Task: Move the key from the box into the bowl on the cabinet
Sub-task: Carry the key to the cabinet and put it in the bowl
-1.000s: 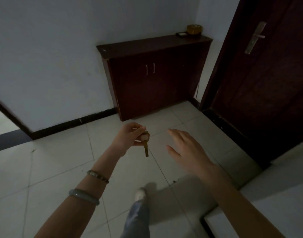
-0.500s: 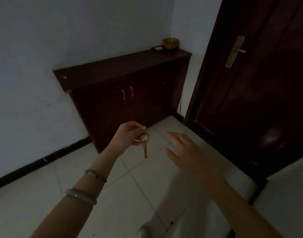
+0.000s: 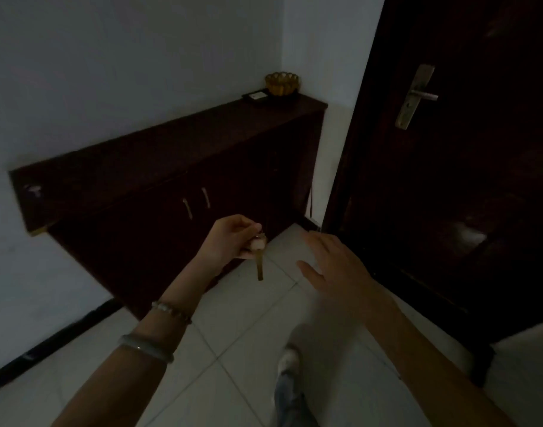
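My left hand (image 3: 230,238) pinches a brass key (image 3: 259,266) by its pale head, and the blade hangs straight down over the floor in front of the cabinet. My right hand (image 3: 335,266) hovers just to the right of the key, fingers spread, holding nothing. A dark wooden cabinet (image 3: 159,158) stands against the wall. At its far right end sits a golden scalloped bowl (image 3: 282,83), well beyond the key. The box is not in view.
A small dark flat object (image 3: 256,96) lies on the cabinet top just left of the bowl. A dark door (image 3: 467,180) with a metal lever handle (image 3: 416,95) stands to the right. Pale floor tiles (image 3: 233,318) lie below, with my shoe (image 3: 287,360) on them.
The view has closed in on the cabinet, which now looms larger and nearer. Both hands keep their pose, the left still holding the key.
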The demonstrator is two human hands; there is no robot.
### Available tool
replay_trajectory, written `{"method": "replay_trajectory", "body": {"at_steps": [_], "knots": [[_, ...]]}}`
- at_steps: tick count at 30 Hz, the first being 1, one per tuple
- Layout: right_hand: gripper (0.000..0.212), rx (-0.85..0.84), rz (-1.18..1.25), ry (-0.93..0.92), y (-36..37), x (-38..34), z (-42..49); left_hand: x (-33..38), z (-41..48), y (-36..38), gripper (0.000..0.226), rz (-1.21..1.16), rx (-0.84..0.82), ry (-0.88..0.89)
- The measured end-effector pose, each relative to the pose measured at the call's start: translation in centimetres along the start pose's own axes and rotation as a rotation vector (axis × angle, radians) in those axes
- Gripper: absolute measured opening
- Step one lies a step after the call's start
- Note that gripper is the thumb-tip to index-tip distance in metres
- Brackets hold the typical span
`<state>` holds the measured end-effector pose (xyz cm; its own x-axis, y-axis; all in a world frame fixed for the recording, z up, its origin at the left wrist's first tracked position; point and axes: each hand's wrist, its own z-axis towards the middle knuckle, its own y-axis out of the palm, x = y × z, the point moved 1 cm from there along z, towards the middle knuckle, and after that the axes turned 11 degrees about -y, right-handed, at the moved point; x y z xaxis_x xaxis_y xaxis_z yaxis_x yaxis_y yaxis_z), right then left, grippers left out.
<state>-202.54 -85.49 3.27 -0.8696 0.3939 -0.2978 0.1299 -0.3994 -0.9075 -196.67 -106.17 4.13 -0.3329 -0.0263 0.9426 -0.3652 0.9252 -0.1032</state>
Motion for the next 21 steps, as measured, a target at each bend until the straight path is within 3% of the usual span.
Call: {"method": "replay_trajectory", "body": {"at_steps": [11, 21], "knots": [[0.056, 0.02, -0.002, 0.017, -2.3, 16.3, 17.7, 9.9, 23.7, 1.0, 0.007, 0.003, -0.033, 0.041], [0.058, 0.03, -0.023, 0.038, -1.5, 27.0, 29.4, 15.2, 39.4, 0.7, 0.008, 0.002, -0.071, 0.027]]}}
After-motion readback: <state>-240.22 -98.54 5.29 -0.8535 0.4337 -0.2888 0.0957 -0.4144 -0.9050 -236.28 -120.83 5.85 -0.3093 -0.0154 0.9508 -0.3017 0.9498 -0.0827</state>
